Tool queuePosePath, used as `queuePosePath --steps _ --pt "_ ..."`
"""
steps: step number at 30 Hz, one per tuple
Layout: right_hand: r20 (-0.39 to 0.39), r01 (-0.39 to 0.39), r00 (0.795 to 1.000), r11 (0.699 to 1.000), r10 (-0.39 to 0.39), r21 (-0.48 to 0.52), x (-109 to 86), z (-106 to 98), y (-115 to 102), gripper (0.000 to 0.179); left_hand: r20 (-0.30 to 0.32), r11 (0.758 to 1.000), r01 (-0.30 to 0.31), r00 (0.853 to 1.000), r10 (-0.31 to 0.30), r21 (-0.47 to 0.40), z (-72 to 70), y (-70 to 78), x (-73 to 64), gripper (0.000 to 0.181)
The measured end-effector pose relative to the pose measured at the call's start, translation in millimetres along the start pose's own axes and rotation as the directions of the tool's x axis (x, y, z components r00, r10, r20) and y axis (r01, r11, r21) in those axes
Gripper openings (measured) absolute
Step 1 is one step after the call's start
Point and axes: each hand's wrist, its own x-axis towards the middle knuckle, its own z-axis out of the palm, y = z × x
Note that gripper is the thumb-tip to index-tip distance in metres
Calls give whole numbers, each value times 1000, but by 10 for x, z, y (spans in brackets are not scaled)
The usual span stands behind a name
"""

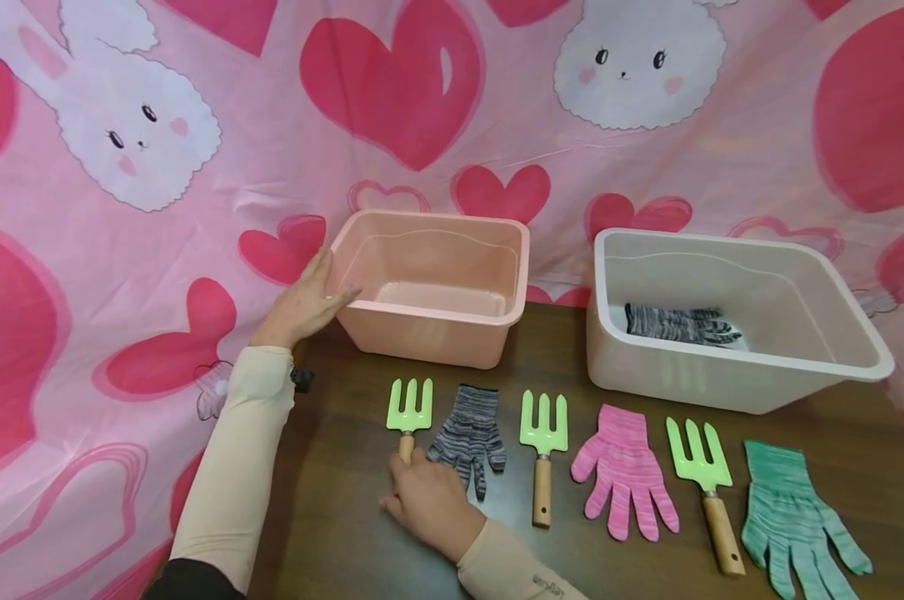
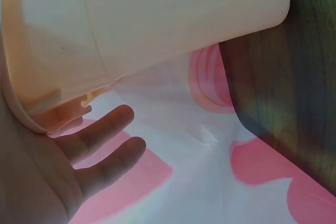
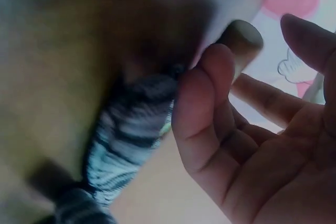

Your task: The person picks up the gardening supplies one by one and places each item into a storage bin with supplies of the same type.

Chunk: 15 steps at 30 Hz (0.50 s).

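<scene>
A light-grey rectangular plastic tub (image 1: 676, 375) holds a black-and-grey knitted glove (image 1: 672, 326); a peach rectangular plastic tub (image 1: 425, 337) stands left of it on the dark wooden desk (image 1: 332, 500). The left hand (image 1: 297, 307) rests on the peach tub's rim, fingers loosely extended. The right hand (image 1: 432, 500) grips the wooden handle (image 1: 406, 447) of a lime-green three-pronged fork (image 1: 410, 415) in front of the peach tub, prongs pointing towards it, beside another knitted glove (image 1: 472, 429).

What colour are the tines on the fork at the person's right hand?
Light green tines, shown best in the head view.
</scene>
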Motion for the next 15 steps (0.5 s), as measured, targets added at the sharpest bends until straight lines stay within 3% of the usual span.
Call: queuePosePath --steps 10,15 --pt "-130 32 991 995 -45 -99 -52 117 18 32 -25 1000 -13 1000 12 -16 -4 8 -31 102" --pt "-208 -5 978 991 -24 -136 -44 140 33 43 -28 1000 -14 1000 13 -25 -3 14 -36 101"
